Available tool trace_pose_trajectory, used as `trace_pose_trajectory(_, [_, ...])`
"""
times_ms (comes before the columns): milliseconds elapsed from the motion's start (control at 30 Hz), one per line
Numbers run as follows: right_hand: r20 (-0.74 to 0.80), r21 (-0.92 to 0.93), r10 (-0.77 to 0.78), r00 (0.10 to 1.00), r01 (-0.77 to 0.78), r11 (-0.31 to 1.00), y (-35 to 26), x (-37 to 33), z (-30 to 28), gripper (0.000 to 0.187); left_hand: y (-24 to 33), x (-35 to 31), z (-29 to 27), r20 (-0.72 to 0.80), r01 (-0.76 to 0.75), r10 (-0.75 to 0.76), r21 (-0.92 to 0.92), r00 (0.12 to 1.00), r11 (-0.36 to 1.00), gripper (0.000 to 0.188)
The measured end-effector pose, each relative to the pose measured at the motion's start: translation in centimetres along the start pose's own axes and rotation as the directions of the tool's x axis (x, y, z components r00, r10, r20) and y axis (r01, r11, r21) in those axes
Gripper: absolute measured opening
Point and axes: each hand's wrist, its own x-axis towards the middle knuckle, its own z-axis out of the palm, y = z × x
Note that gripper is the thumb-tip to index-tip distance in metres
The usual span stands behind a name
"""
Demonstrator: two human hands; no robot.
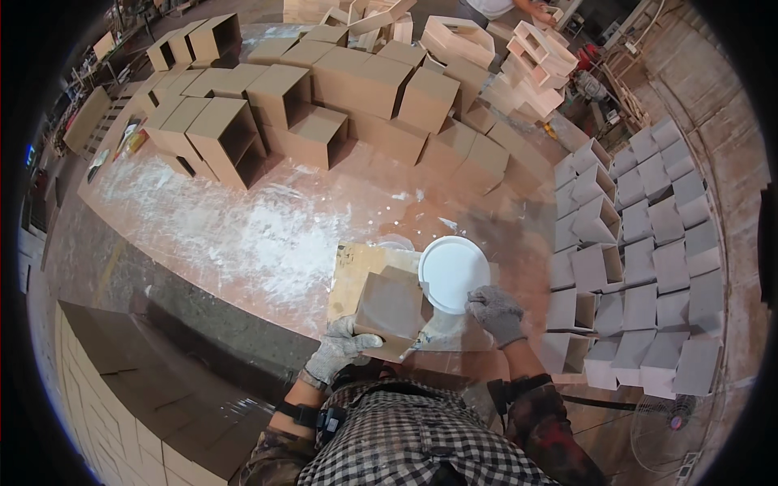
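Observation:
My left hand (340, 348), in a grey knit glove, grips the near left edge of a brown box (393, 306). The box's upper face looks darker and smeared, and it rests on a pale board (350, 263). To its right is a white round tub (455, 271), filled with white or covered by a lid; I cannot tell which. At the tub's near right rim is my gloved right hand (496, 312), its fingers curled together. Whatever those fingers hold, if anything, is hidden.
White powder (267, 227) covers much of the reddish table on the left. Many brown open boxes (356, 77) are stacked at the back. Rows of grey-white boxes (636, 259) stand on the right, above a fan (668, 425). Another person (494, 8) is by pale wooden boxes (535, 65).

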Motion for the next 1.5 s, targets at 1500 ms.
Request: trace_pose_trajectory(1500, [0.144,-0.136,-0.52,0.842,0.538,0.832,-11.2,5.9,-0.1,0.012,0.5,-0.4,1.0,-0.089,-0.251,0.269,0.176,0.959,0.952,0.029])
